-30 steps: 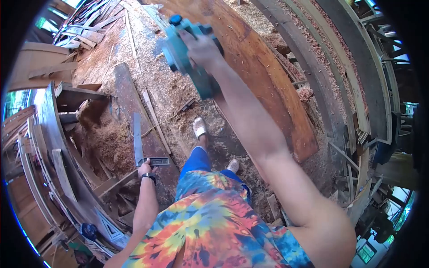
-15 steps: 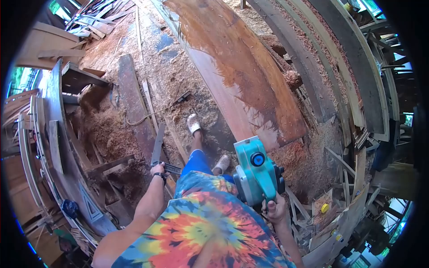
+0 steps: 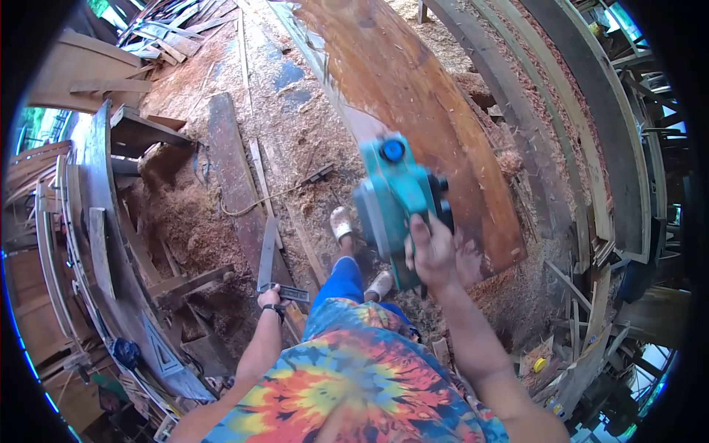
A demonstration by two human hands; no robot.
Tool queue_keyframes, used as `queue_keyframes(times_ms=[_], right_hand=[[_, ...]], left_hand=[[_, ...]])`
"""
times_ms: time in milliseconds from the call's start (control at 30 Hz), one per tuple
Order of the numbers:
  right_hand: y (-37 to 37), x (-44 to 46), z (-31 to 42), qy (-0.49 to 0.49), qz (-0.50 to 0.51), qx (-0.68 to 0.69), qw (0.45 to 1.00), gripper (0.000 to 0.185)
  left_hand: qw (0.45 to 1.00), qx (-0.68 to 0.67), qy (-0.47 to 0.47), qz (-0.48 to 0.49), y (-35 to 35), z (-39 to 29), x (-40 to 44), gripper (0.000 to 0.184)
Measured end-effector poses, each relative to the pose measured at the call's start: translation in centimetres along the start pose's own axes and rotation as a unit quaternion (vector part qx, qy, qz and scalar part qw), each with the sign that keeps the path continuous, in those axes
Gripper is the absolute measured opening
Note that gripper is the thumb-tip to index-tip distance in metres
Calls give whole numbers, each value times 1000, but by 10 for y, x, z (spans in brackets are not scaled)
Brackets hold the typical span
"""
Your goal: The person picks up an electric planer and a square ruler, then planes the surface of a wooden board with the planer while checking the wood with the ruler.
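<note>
My right hand (image 3: 434, 255) is wrapped round the rear handle of a teal electric planer (image 3: 395, 193) with a blue front knob. The planer is over the left edge of a broad reddish-brown wooden slab (image 3: 450, 155); whether it touches the wood I cannot tell. Down at my left side, my left hand (image 3: 270, 297) grips a metal try square (image 3: 267, 255), its blade pointing away from me. The slab's surface is darker in the middle, with a paler strip along its left side.
Wood shavings (image 3: 310, 133) cover the floor. A long plank (image 3: 230, 151) lies left of my feet, near a cord (image 3: 255, 205). Curved boards (image 3: 509, 96) run along the right. A blue triangle square (image 3: 159, 343) rests on the left bench, and scrap wood (image 3: 166, 33) is piled at the back.
My right hand has lifted the planer forward and left, from beside my body to over the slab's edge. My left hand keeps its hold on the try square. The view has shifted slightly.
</note>
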State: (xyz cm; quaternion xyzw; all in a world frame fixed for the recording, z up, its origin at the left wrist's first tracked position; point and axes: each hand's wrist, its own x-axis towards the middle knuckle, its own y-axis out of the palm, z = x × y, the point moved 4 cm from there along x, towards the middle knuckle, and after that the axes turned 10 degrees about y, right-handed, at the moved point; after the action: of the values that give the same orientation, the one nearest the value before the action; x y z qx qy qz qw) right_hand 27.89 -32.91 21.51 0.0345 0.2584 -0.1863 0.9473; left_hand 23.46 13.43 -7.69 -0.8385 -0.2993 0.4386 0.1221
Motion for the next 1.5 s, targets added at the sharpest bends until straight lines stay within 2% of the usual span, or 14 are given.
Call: queue_keyframes(times_ms=[167,400,500,667,733,800,933,1000,1067,1267,1333,1367,1467,1500], right_hand=[[74,180,88,-117,-16,-25,993,55],[174,392,213,-148,-14,-135,980,73],[187,414,231,-141,17,-110,984,76],[153,349,193,-117,46,-67,990,57],[122,292,159,-99,49,-69,992,55],[85,214,123,-81,55,-28,995,54],[3,74,34,-104,0,-59,993,57],[-32,-6,-13,2,15,5,1000,52],[-67,-82,-45,16,24,20,999,50],[-143,-251,-135,69,-17,-6,997,73],[-151,-279,-153,77,-25,29,996,68],[-155,-286,-159,80,-29,46,995,65],[-158,-287,-169,90,-31,43,995,67],[-159,-285,-173,104,-27,26,994,78]], left_hand=[[1000,1,-22,-12,-8,-18,16,15],[997,-65,-34,-4,-7,-63,43,16],[996,-92,8,19,-5,-92,61,16],[981,-108,156,38,19,-177,42,9],[958,-97,269,19,28,-182,89,11],[938,-78,336,34,50,-215,56,15],[913,-143,331,190,108,-245,-9,22],[898,-153,347,221,132,-251,-77,24],[869,-169,374,276,154,-246,-134,24],[753,-103,444,474,247,-194,-199,24],[723,30,557,408,270,-184,-200,23],[700,17,585,409,290,-177,-181,23],[711,24,553,433,301,-175,-170,37],[704,39,561,434,301,-174,-173,40]])
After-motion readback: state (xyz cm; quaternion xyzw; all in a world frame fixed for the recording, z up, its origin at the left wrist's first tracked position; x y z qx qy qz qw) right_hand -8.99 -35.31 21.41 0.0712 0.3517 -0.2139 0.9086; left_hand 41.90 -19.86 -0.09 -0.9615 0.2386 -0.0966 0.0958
